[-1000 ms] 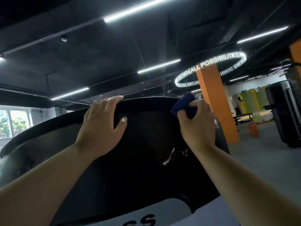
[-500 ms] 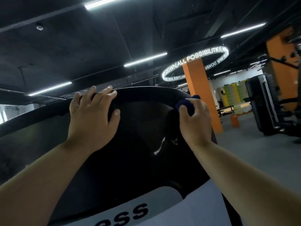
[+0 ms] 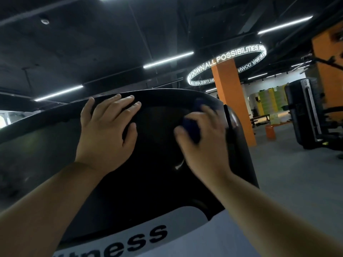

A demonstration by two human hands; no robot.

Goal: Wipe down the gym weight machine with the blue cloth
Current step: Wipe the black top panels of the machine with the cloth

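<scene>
We see the weight machine [image 3: 152, 182] as a dark, glossy curved shroud with a rounded top rim and a white band below lettered "tness". The blue cloth [image 3: 192, 127], bunched and blurred, sits gripped in our right hand [image 3: 204, 145] against the shroud's upper right.

Cloth [image 3: 191, 127], seemingly on machine [image 3: 157, 186]

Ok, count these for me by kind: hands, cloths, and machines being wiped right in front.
hands: 2, left hand and right hand
blue cloth: 1
weight machine: 1
total: 4
</scene>
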